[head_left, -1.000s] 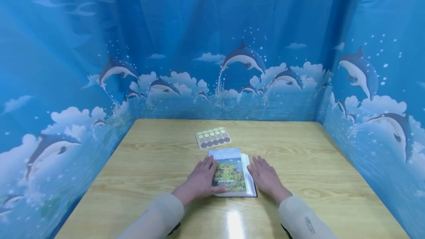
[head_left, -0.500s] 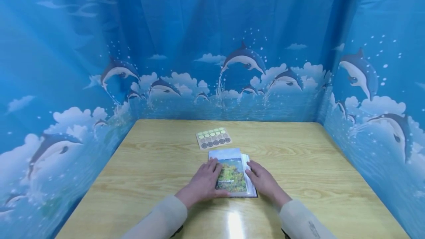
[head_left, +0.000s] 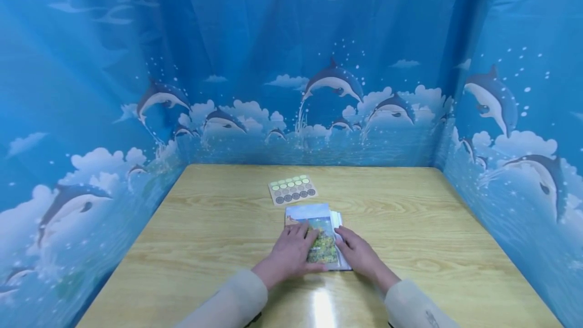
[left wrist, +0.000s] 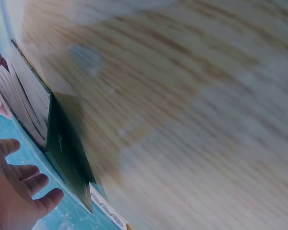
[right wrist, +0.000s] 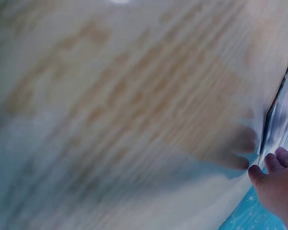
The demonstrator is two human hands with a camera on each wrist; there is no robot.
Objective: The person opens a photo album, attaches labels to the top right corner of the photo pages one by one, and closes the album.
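A photo album (head_left: 324, 247) lies closed on the table, its cover printed with a landscape. My left hand (head_left: 295, 249) lies over the left and middle of the cover with its fingers extended. In the left wrist view that hand (left wrist: 19, 196) has its fingers spread above the album's dark green spine (left wrist: 65, 143). At the opposite side, my right hand (head_left: 361, 254) has its fingertips against the white page edges (head_left: 338, 221). The right wrist view shows the fingers (right wrist: 273, 163) slightly bent beside the album's edge. Part of the cover is hidden under the left hand.
Just behind the album is a flat card (head_left: 293, 191) with rows of round pale green and grey spots. The wood-grain table (head_left: 205, 227) is bounded at the back and sides by blue dolphin-print curtains (head_left: 255, 65).
My left hand has slid rightward over the cover. My right hand's fingers, straight and pointing forward before, have turned inward to the page edges. The album has stayed in place.
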